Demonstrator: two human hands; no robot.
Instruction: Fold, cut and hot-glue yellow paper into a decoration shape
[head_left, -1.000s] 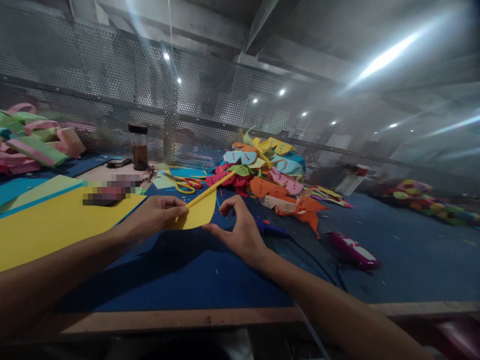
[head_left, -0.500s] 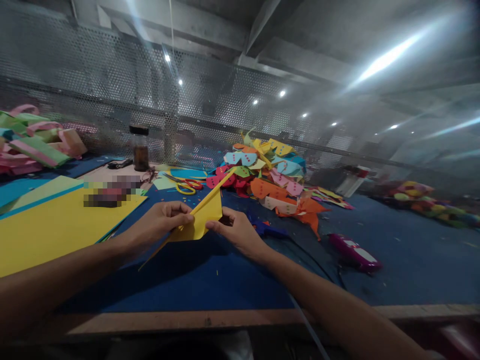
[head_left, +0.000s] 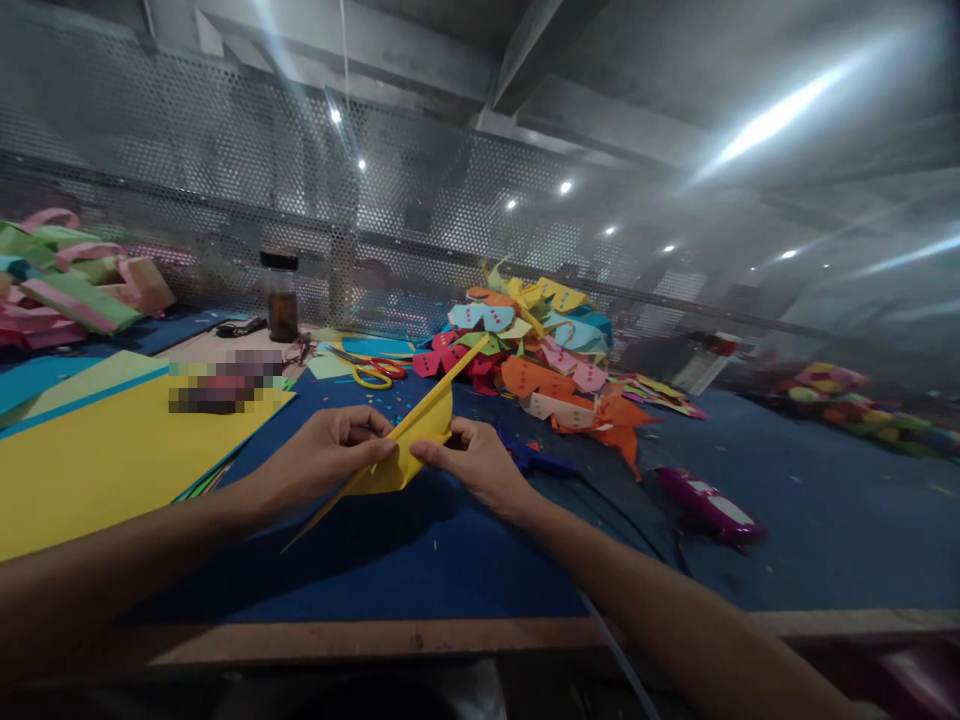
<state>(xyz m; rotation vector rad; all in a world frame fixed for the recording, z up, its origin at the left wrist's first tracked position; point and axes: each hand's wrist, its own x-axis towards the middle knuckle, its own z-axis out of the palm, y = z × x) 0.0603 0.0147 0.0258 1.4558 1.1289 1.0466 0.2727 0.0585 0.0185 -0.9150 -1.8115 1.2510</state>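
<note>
A folded yellow paper piece point(head_left: 409, 455), with a long thin strip along its top edge, is held up above the blue tabletop point(head_left: 360, 590). My left hand point(head_left: 337, 450) pinches it near the strip, thumb on the near face. From the other side, my right hand point(head_left: 476, 460) grips its right edge between thumb and fingers, the fingers partly hidden behind the paper. Beyond my hands lie scissors with yellow and red handles point(head_left: 373, 372). A heap of colourful paper cutouts with dotted markings point(head_left: 555, 340) rises just past the yellow piece.
Large yellow sheets point(head_left: 97, 460) lie stacked at the left. A lidded jar point(head_left: 282, 300) stands at the back. Right of my right hand are a blue tool with a cord point(head_left: 540, 458) and a shiny purple object point(head_left: 709, 505). A perforated screen point(head_left: 420, 210) runs behind the table.
The yellow paper has shifted slightly right and its right part now curves more. My left hand has moved a little to the right with it; both hands still grip it.
</note>
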